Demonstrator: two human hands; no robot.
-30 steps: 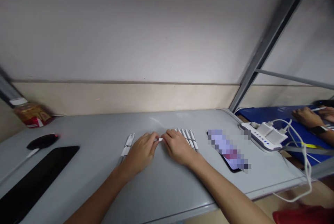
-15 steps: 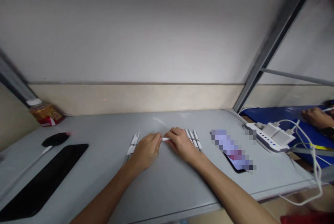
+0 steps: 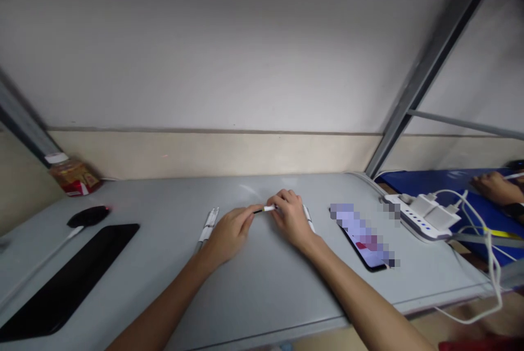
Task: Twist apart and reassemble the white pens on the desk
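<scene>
A slim white pen (image 3: 269, 208) with a dark section at its left end spans the gap between my hands, above the desk. My left hand (image 3: 230, 231) pinches the dark end between thumb and fingers. The fingers of my right hand (image 3: 290, 217) are curled round the other end, hiding most of it. Just left of my left hand lie a few white pens (image 3: 208, 224), partly covered by it. More white pens (image 3: 308, 219) show at the right edge of my right hand, mostly hidden behind it.
A phone (image 3: 364, 239) with a blurred screen lies to the right, near a white power strip (image 3: 421, 219) with plugs and cables. On the left are a black slab (image 3: 69, 280), a round black charger (image 3: 88, 216) and a bottle (image 3: 76, 176). Another person's hand (image 3: 495, 187) is far right.
My hands have drawn slightly apart, the right one moving right. A dark section of the pen now shows between them, where only a short white piece showed before.
</scene>
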